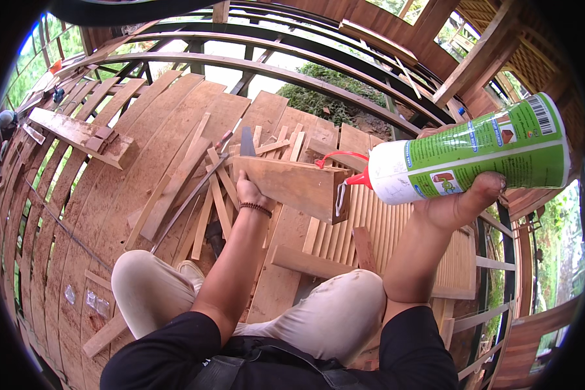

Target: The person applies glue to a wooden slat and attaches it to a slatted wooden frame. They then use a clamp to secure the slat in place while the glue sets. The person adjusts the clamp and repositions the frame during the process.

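The right hand (458, 205) grips a green-and-white glue bottle (494, 156), nearly level, its label (530, 159) bearing print, pictures and a barcode (541, 116); the red nozzle (361, 178) is at a white bead (340, 199) on the end of a wooden board (292, 184). The left hand (249, 191), apart, clasps the board's left end above wood strips (204, 223).

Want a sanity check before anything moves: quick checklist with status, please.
1. Left grip holding the board: ok.
2. Right grip around the green-and-white bottle: ok.
3. Red nozzle pointed at the board's end face: ok.
4. White bead on that end face: ok, present.
5. Nozzle tip touching the board: cannot tell from this one view.
6. Planks clear of loose wood: not ok, strips lie scattered on them.
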The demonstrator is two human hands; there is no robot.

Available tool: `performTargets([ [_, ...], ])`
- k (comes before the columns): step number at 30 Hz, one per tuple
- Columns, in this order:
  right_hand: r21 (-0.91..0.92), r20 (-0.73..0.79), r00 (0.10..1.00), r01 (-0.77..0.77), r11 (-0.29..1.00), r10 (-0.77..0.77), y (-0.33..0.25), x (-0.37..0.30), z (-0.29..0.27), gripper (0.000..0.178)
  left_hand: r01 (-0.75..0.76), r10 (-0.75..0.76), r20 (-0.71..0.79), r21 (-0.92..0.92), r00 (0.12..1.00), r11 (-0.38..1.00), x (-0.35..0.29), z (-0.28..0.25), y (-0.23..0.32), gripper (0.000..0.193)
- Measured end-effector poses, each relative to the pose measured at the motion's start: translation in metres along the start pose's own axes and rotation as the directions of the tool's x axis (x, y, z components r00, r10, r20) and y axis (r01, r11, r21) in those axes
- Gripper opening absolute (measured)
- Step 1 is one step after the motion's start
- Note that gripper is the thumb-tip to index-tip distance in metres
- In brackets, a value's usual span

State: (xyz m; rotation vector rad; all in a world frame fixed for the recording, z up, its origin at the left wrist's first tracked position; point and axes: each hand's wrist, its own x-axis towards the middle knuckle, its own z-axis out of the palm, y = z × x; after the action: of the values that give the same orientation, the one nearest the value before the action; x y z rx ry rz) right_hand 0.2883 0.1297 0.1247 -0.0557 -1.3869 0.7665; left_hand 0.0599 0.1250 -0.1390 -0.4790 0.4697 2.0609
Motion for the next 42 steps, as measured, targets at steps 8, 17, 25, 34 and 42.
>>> performTargets([
  [8, -0.023, -0.035, 0.998, 0.059, 0.998, -0.06, -0.001, 0.004, 0.001, 0.079, -0.05, 0.05, -0.015, -0.039, 0.999, 0.998, 0.004, -0.001, 0.001, 0.055],
  [17, -0.068, -0.064, 0.998, 0.005, 0.998, -0.009, 0.001, -0.006, 0.004, 0.083, 0.013, -0.012, 0.012, -0.051, 1.0, 0.999, 0.003, 0.001, 0.005, 0.062],
  [25, 0.016, -0.015, 0.996, -0.087, 0.996, 0.087, 0.006, -0.012, 0.015, 0.078, -0.053, 0.062, 0.074, -0.122, 0.995, 0.991, 0.022, -0.012, 0.011, 0.061],
  [34, 0.117, -0.25, 0.965, 0.112, 0.987, -0.08, 0.003, 0.015, 0.018, 0.076, -0.167, 0.228, 0.246, -0.244, 0.942, 0.955, 0.015, 0.001, 0.035, 0.069],
  [42, -0.647, -0.002, 1.0, -0.009, 0.763, 0.01, -0.016, 0.025, -0.061, 0.05, -0.379, 0.345, 0.295, 0.063, 0.891, 0.923, 0.007, 0.01, 0.064, 0.07],
])
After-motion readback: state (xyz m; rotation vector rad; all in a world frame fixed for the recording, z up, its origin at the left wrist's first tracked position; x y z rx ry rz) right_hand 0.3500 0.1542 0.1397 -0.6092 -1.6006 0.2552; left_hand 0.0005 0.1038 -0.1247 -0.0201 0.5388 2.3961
